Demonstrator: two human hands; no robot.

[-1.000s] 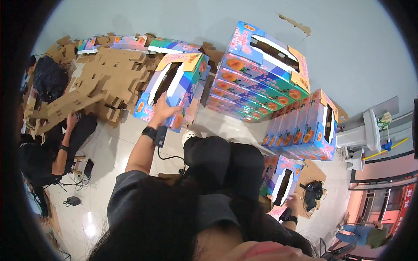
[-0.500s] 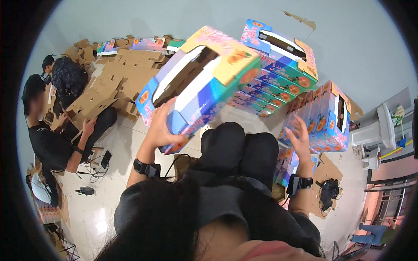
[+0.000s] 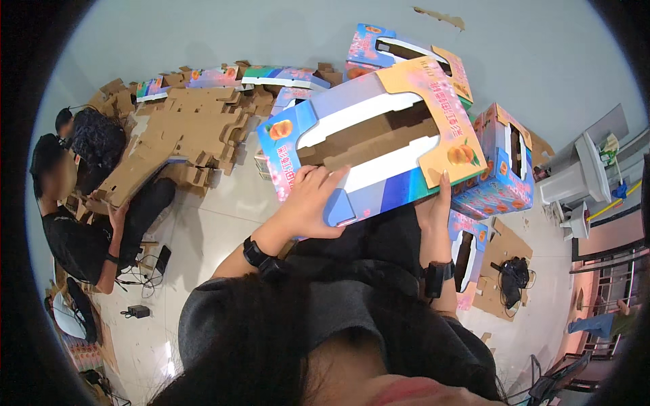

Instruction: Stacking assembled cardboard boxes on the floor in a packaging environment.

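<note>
A colourful printed cardboard fruit carton (image 3: 389,172) is held tilted in front of me above my lap. Its top has a long opening with white inner edges, a blue flap at the left and a yellow flap at the right. My left hand (image 3: 313,203) grips the near left corner, fingers over the rim of the opening and thumb on the near side. At the near right corner my right hand (image 3: 433,215) holds the carton, thumb up against the yellow flap. The other fingers of my right hand are partly hidden below the carton.
Matching cartons (image 3: 371,40) are stacked behind, partly hidden; more cartons (image 3: 497,166) stand at the right. One carton (image 3: 467,254) lies low beside my right arm. Flat brown cardboard (image 3: 189,122) is piled at the left, where another person (image 3: 74,230) sits handling a sheet.
The carton has swung right and come round in front of me, turning its opening toward me. My right hand, open and apart before, now holds its right corner.
</note>
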